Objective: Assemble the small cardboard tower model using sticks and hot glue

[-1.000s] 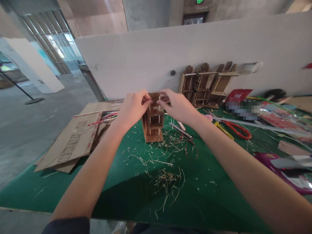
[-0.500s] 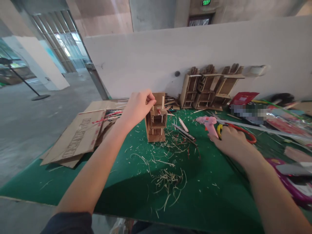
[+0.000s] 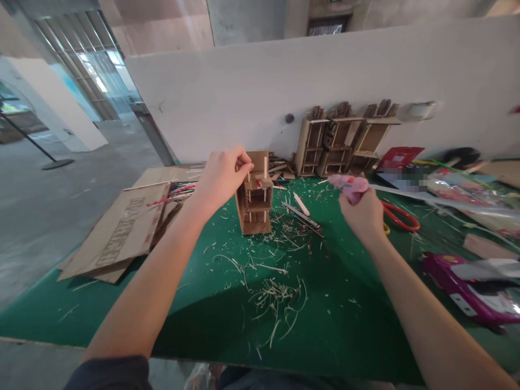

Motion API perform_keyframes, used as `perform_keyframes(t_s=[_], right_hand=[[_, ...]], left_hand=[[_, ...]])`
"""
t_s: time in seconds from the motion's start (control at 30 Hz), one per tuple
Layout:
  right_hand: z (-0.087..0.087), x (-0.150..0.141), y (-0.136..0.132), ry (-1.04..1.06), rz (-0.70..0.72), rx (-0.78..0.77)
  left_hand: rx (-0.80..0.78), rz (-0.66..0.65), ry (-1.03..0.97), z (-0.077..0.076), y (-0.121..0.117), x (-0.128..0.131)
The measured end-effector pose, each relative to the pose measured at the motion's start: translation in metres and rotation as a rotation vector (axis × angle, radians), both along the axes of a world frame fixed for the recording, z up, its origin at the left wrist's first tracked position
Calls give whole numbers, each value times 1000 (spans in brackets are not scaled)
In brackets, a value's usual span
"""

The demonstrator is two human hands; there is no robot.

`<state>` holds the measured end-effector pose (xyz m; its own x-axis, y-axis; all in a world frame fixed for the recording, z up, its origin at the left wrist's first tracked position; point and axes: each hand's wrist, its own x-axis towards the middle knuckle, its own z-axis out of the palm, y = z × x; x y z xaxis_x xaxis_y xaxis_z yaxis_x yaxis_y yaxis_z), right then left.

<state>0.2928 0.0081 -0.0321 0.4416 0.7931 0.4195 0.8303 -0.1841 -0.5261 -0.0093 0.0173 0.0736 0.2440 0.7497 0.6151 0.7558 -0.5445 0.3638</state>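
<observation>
A small tiered cardboard model point(image 3: 259, 203) stands upright on the green table, with thin pale sticks as posts between its levels. At its upper left, my left hand point(image 3: 227, 169) pinches the top of a wooden stick point(image 3: 249, 174) that rises from the top level. A second stick point(image 3: 265, 165) stands free at the right of that level. My right hand point(image 3: 364, 214) is closed around the grip of a pink hot glue gun point(image 3: 348, 186), whose nozzle points left toward the model, some way apart from it. My fingers hide part of the grip.
Three similar cardboard models point(image 3: 341, 142) lean against the white wall. Flat cardboard point(image 3: 117, 230) lies at the left. A box cutter point(image 3: 303, 215), a white pen-like tool point(image 3: 301, 203), wood shavings point(image 3: 278, 295), red-orange-handled scissors point(image 3: 402, 216) and a purple device point(image 3: 467, 287) lie about the table.
My right hand has lifted the glue gun off the table beside the scissors, its grip now wrapped in my fingers. My left hand stays at the stick. The whole view has shifted slightly.
</observation>
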Motion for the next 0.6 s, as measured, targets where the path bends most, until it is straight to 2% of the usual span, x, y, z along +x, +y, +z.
perform_keyframes(t_s=[0.07,0.17,0.23,0.37,0.47,0.6], right_hand=[[17,-4,-14,131,95,62],[39,-11,-42,366,374,-54],[44,-16,-61,460,533,-150],[31,-37,-78,484,729,-285],[17,-59,-70,398,829,-354],[8,-83,-51,257,924,-303]], left_hand=[[7,3,-6,0,0,0],[2,7,-8,-1,0,0],[1,4,-5,-2,1,0],[4,-1,-11,-2,3,-1],[-6,6,-8,-2,3,0],[6,18,-5,-2,2,0]])
